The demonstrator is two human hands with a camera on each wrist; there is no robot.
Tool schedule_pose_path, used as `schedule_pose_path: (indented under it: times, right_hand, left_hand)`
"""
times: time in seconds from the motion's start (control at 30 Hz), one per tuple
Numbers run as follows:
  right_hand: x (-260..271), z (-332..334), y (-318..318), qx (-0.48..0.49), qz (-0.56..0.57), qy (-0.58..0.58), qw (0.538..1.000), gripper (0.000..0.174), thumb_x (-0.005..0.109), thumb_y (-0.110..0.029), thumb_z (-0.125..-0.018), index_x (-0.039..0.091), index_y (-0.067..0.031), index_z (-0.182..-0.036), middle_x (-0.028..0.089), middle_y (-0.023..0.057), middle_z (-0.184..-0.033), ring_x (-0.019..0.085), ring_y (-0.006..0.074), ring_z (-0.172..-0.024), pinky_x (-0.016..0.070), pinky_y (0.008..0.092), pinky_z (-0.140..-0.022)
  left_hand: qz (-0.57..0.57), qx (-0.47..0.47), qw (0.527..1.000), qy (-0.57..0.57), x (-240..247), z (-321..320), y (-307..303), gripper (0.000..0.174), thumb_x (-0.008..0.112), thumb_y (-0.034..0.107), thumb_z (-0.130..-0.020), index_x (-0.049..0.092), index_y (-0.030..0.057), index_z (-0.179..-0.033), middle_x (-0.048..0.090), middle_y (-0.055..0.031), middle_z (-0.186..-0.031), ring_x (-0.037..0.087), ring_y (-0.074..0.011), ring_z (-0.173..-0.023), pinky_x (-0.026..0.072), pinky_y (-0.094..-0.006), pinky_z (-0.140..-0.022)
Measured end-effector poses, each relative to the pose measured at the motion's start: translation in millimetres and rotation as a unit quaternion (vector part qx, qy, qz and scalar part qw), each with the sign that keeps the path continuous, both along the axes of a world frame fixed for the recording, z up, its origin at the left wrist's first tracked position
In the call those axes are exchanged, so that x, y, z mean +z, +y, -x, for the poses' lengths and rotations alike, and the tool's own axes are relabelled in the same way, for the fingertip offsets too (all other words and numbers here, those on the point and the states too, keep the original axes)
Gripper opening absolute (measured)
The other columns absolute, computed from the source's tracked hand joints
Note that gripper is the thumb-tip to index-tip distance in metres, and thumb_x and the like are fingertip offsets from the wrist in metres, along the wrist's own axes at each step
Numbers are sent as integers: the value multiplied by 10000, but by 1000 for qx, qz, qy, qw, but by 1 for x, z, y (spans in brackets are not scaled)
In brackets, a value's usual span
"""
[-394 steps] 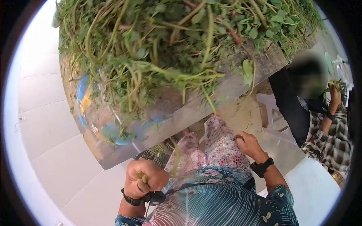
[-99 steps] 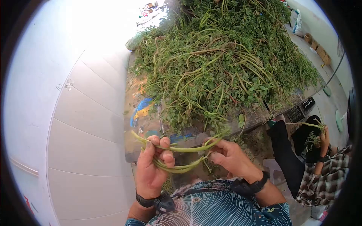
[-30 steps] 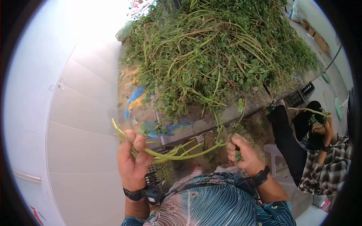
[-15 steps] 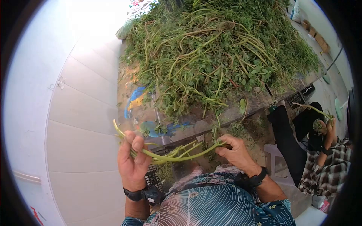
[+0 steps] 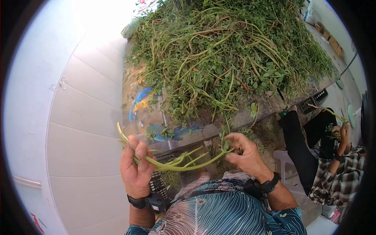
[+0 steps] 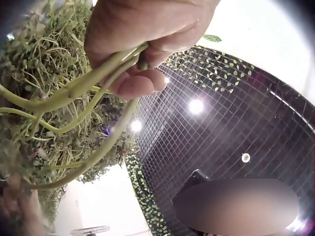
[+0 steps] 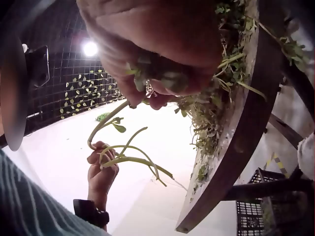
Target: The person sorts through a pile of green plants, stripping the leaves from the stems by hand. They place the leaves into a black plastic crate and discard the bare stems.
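And here, a few long green stems (image 5: 188, 167) are held above the lap, just off the table's (image 5: 196, 135) near edge. Their bunched part is gripped in the curled fingers of the left hand (image 5: 137, 168), seemingly so that they are steadied together, pale ends poking out past the fingers. Over on the other side, a leafy end (image 5: 226, 145) is pinched between thumb and fingers by the right hand (image 5: 247, 156), and so one long stem is supported at both ends, bowed in between. Beyond, the tabletop is heaped with a tangled pile of greens (image 5: 219, 70), apparently placed within easy reach
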State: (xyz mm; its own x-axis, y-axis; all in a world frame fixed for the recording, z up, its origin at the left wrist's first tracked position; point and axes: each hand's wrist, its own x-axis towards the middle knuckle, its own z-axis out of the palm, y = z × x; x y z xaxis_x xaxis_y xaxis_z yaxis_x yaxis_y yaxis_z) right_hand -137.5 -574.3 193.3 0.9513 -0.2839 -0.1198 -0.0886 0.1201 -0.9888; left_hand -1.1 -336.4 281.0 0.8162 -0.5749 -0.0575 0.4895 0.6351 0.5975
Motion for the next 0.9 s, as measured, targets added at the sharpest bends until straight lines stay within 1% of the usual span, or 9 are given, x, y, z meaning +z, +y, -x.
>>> schedule_pose_path:
  times: [0.13,0.2,0.3,0.4,0.5,0.6,0.7,0.8,0.9]
  right_hand:
    - [5,-3,2,-5,-9,-35,999,298,638,-63,-772,595,-43,-1066,589,3,-812,480,39,-624,420,219,-544]
    - [-5,-3,-3,39,30,-50,998,255,633,-48,-765,625,-41,-1020,598,9,-815,510,53,-642,441,235,-554]
    - [-5,-5,-6,33,105,-83,991,217,639,-11,-736,642,-26,-952,616,33,-813,558,97,-663,454,251,-563]
    - [-9,-5,-9,28,203,-113,972,238,639,21,-710,629,-7,-946,622,76,-813,582,152,-660,460,271,-566]
    - [-13,-6,-8,14,247,-141,958,220,623,41,-702,621,3,-918,613,99,-804,591,186,-663,459,286,-564]
    - [-11,-7,-10,15,283,-160,946,175,628,-9,-732,607,-17,-906,603,136,-834,592,311,-713,474,361,-619]
    - [-5,-7,-11,3,304,-127,944,175,618,-10,-732,606,-12,-906,603,149,-812,595,320,-705,474,369,-607]
    - [-9,-8,-8,-25,274,-79,958,182,600,-35,-733,603,-4,-912,599,162,-787,598,323,-697,472,361,-598]
    - [-12,-11,-10,-57,219,-13,974,196,571,-66,-738,596,13,-916,594,174,-779,604,319,-691,466,355,-590]
  left_hand:
    - [7,-7,1000,1,-1,-1,-1,215,321,237,-988,470,85,-956,530,-53,-778,453,-107,-459,388,-231,-367]
    - [10,-8,1000,1,-1,-2,-2,216,321,237,-988,469,82,-960,532,-54,-784,455,-107,-463,392,-233,-369]
    - [8,-12,1000,-3,-1,-3,-2,213,323,235,-988,467,81,-959,528,-51,-777,454,-108,-472,395,-233,-374]
    - [8,-13,1000,10,0,-4,-1,211,325,237,-988,465,82,-963,527,-50,-785,447,-110,-477,394,-234,-377]
    - [-4,3,1000,23,1,-3,-2,212,322,241,-988,464,85,-958,529,-50,-802,436,-113,-474,387,-234,-376]
    - [-9,7,1000,19,0,-4,-2,210,321,243,-989,458,90,-948,530,-57,-819,436,-114,-478,394,-234,-396]
    - [-31,26,999,23,3,-4,-4,203,331,255,-987,452,95,-949,528,-39,-819,440,-101,-495,397,-219,-436]
    - [-88,47,995,12,4,0,-5,203,343,264,-985,459,99,-959,527,-18,-824,438,-91,-509,392,-205,-469]
    - [-167,57,983,-52,7,5,-14,208,349,271,-984,469,102,-964,525,-5,-835,430,-81,-518,383,-196,-475]
